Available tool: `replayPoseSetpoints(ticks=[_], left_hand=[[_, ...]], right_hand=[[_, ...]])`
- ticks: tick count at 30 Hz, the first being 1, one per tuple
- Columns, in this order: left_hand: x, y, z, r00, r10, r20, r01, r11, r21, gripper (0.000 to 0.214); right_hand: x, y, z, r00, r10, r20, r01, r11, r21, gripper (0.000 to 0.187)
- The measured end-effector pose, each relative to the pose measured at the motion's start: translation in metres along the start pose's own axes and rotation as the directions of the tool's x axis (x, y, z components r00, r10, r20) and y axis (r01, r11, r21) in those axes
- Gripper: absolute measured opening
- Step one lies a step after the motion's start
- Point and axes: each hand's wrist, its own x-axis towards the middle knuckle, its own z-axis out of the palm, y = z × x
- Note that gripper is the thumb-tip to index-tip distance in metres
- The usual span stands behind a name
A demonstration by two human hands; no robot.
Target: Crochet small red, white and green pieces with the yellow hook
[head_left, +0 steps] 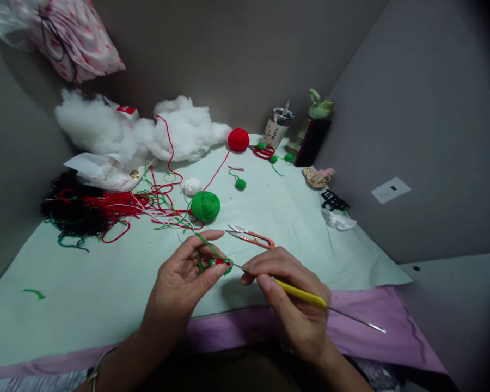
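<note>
My left hand [183, 280] pinches a small red and green crochet piece [220, 263] between thumb and fingers, with green yarn looped over the raised forefinger. That strand runs back to a green yarn ball [205, 206]. My right hand [288, 294] is closed on a yellow-handled crochet hook [302, 294], whose metal tip meets the piece. Orange thread snips [251, 237] lie just beyond both hands.
A pale green sheet [85, 294] covers the table over a purple cloth [363, 326]. Tangled red, green and black yarn [90, 209], white stuffing [147, 133], a red yarn ball [238, 139], small green pompoms [240, 184], a pen cup [276, 128] and a black clip [334, 201] lie around.
</note>
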Motion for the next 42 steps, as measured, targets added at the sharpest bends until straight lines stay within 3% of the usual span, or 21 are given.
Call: replayPoseSetpoints(ticks=[17,23,26,29,36,42], left_hand=[[-0.001,0.0,-0.002,1.0,-0.018,0.022,0.017,0.999,0.05,0.043],[-0.004,0.003,0.004,0.997,-0.039,-0.059,0.043,0.997,0.065,0.021],[-0.003,0.001,0.002,0.999,-0.04,-0.029,0.042,0.996,0.084,0.016],[-0.002,-0.003,-0.001,1.0,-0.021,0.017,0.019,0.994,0.106,0.021],[-0.006,-0.001,0.002,0.985,0.172,0.022,-0.17,0.93,0.326,0.021],[-0.009,0.001,0.004,0.922,0.381,0.07,-0.362,0.785,0.502,0.021]], right_hand=[[0.0,-0.002,0.0,1.0,-0.003,-0.008,0.003,1.0,0.022,0.023],[0.0,-0.004,0.0,1.0,-0.004,-0.028,0.004,1.0,-0.001,0.024],[0.0,-0.001,0.0,0.997,-0.034,-0.062,0.031,0.998,-0.052,0.027],[0.004,0.002,0.003,0.997,-0.081,-0.018,0.078,0.988,-0.131,0.029],[0.011,0.005,0.008,0.994,-0.071,0.079,0.084,0.981,-0.172,0.018],[0.009,0.003,0.007,0.992,-0.071,0.105,0.094,0.967,-0.235,0.019]])
